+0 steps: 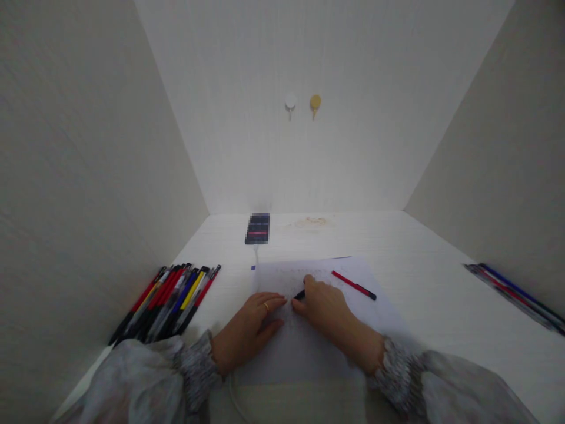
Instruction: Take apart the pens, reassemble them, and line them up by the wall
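Now right hand (324, 306) grips red pen (353, 285); left hand (249, 324) flat on paper (309, 347).

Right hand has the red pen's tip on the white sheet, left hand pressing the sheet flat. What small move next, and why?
Probably draw the red pen a little along the white paper sheet: the right hand has its tip down, and the left hand already steadies the sheet.

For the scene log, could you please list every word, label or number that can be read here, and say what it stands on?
No text can be read.
Sheet of paper: faint marks near its top edge, too faint to read.
Phone: screen blurred out, unreadable.
Pens at the left wall and pens at the right wall: any print is too small to tell.
Red pen: no legible marking.
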`<state>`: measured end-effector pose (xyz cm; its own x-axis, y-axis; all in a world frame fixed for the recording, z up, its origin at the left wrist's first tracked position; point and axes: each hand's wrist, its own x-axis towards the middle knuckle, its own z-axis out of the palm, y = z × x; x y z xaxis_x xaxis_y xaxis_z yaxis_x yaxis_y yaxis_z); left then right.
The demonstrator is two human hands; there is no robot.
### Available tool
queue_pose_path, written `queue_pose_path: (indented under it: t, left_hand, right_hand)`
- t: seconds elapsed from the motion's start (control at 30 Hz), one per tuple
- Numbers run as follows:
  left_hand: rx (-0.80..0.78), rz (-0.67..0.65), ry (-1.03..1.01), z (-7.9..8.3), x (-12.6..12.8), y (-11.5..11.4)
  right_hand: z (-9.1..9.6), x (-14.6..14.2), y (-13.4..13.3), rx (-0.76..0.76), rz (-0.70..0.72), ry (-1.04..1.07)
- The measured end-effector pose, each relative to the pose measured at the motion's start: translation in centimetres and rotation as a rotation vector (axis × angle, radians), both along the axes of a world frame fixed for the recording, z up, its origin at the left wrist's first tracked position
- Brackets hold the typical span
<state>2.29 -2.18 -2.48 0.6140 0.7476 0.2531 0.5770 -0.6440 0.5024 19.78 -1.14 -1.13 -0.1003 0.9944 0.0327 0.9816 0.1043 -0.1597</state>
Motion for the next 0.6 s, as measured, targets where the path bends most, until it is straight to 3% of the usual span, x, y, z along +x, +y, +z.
queue_pose_path:
  t: [0.23,0.43,0.53,0.6]
  left_hand:
    - [-0.029,0.014,0.006,0.1,0.0,0.0]
    - [-0.036,0.055,-0.073,0.0,0.0,0.2]
    - [-0.052,0.091,-0.091,0.0,-0.1,0.2]
    - [-0.048,0.096,-0.085,0.1,-0.1,0.1]
  right_hand:
    - [0.3,-0.1,-0.6,0.016,0.135,0.038]
    - [0.4,-0.8,-1.2,-0.031,0.342,0.109]
    - [0.6,-0.7,-1.2,-0.011,0.355,0.161]
    - [1.0,0.0,-1.0,0.033,0.287,0.182]
